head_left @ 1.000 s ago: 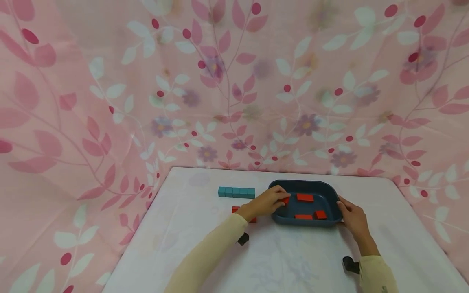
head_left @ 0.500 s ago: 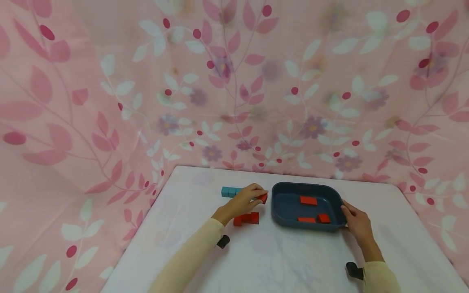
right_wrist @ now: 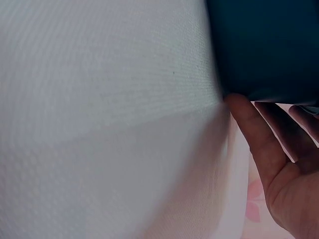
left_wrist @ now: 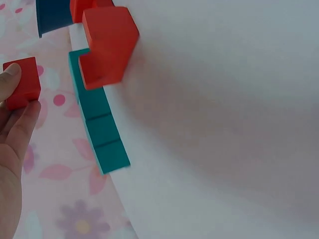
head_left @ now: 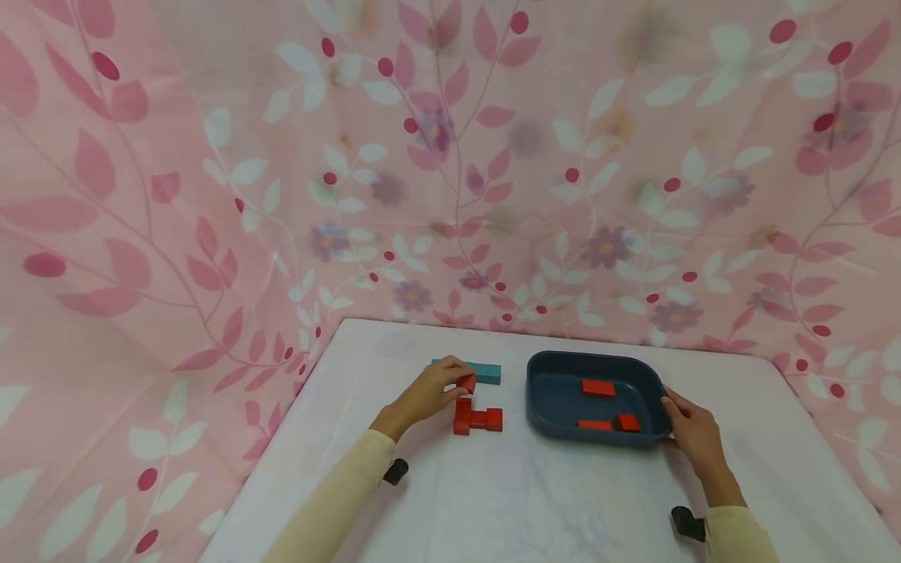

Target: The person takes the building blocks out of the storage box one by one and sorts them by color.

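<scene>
My left hand pinches a small red block between thumb and fingers. In the left wrist view the same red block shows at the left edge, the thumb on one face. Just below the hand, red blocks lie joined up on the white table. Behind the hand runs a row of teal blocks, partly covered by it. My right hand grips the right end of a dark blue tray, thumb at the rim. In the right wrist view its fingers touch the tray's outside.
Inside the tray lie a flat red block, another red block and one partly hidden by the front wall. A pink floral cloth hangs behind the table. Black pieces stick out at both wrists.
My left hand has taken a red block out of the tray and moved left with it to above the red blocks. The right hand keeps its hold on the tray.
</scene>
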The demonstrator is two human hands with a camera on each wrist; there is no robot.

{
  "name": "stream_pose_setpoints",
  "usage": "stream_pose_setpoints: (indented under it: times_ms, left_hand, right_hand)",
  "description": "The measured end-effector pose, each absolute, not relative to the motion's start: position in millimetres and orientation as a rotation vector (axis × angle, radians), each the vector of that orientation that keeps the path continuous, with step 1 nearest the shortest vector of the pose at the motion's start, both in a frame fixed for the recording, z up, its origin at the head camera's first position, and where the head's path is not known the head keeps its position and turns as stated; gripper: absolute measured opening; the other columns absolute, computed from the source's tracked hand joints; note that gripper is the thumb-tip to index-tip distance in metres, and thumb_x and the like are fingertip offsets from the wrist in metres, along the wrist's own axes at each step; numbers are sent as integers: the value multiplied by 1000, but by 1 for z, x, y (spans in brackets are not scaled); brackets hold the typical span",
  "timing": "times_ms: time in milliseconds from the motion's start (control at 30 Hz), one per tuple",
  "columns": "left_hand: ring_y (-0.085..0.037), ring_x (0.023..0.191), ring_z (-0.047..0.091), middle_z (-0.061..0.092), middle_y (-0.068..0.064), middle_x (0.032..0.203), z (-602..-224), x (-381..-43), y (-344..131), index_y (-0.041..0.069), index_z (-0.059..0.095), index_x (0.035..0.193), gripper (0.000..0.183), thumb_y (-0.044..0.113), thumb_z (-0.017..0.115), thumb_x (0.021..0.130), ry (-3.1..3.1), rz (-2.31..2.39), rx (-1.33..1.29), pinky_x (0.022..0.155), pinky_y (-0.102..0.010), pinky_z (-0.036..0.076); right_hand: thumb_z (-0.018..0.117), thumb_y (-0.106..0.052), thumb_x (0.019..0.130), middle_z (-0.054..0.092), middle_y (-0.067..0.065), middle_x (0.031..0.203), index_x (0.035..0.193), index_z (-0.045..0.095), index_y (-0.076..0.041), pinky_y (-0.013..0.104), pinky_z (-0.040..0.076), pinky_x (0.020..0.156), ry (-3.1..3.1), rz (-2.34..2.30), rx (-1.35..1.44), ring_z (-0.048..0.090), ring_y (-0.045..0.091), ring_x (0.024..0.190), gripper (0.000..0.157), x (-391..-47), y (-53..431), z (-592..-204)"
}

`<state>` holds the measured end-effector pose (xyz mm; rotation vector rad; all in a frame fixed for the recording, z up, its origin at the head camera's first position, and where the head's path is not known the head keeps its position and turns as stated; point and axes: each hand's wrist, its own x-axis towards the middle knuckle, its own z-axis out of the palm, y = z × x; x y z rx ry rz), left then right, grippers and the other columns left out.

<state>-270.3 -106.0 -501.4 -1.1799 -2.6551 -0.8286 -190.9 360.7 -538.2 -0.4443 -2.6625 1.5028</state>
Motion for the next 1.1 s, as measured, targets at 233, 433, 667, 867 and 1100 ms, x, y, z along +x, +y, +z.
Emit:
stream_pose_setpoints:
  times_ms: [233, 433, 667, 867, 1100]
  left_hand:
    - [-15, 99, 59, 60, -3, 111, -507, -269, -132, 1, 65, 124, 43, 7, 77, 83, -2640, -846, -1125, 87, -24, 52]
    - [-15, 96, 60, 60, -3, 105, -515, -268, -148, 0, 66, 123, 42, 7, 77, 83, -2691, -881, -1061, 87, -26, 53]
    - [-14, 100, 57, 60, -1, 109, -529, -265, -153, 3, 65, 125, 40, 14, 74, 88, -2855, -837, -992, 89, -26, 52]
    - [-15, 100, 56, 60, -1, 109, -536, -261, -150, 4, 65, 126, 40, 16, 74, 88, -2902, -851, -968, 89, -27, 52]
    - [-13, 99, 56, 59, 2, 108, -542, -258, -144, 8, 66, 126, 40, 18, 74, 88, -2931, -888, -977, 88, -25, 51]
  right_hand:
    - [38, -46, 103, 29, 30, 149, 150, 34, -13, 36, 58, 69, -2662, 1513, -463, 42, 43, 126, 58, -193, 362, -538]
    - [37, -48, 103, 29, 29, 149, 150, 33, -13, 36, 58, 70, -2672, 1499, -450, 41, 44, 128, 59, -194, 363, -537]
    - [38, -47, 102, 30, 31, 148, 150, 34, -12, 35, 58, 69, -2663, 1499, -433, 42, 44, 127, 59, -193, 364, -539]
    - [38, -48, 102, 29, 30, 149, 150, 33, -12, 37, 58, 71, -2663, 1519, -434, 40, 44, 128, 60, -192, 363, -541]
    - [39, -49, 102, 29, 29, 149, 150, 33, -12, 36, 58, 71, -2654, 1535, -444, 42, 44, 127, 61, -191, 362, -540]
